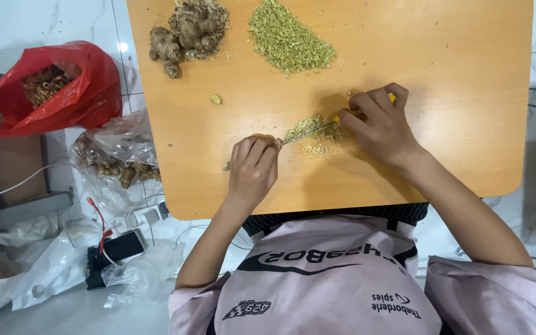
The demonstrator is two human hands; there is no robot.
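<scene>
Head view shows me a wooden table (466, 155) from above, its near edge just past the pink shirt (317, 279). Nearest on it I see my left hand (252, 167), fingers curled and pressing down on the tip of a knife blade (305, 132). Just beyond, to the right, my right hand (379, 121) is closed around the knife's yellow handle (342, 115). The blade lies across a small pile of chopped bits (312, 129) between the two hands. Farther off, a loose piece (216, 98) sits alone. At the far edge lie a larger chopped heap (288, 38) and, to its left, knobbly ginger roots (187, 31). Left of the table I see a red bag (88, 93) on the floor.
</scene>
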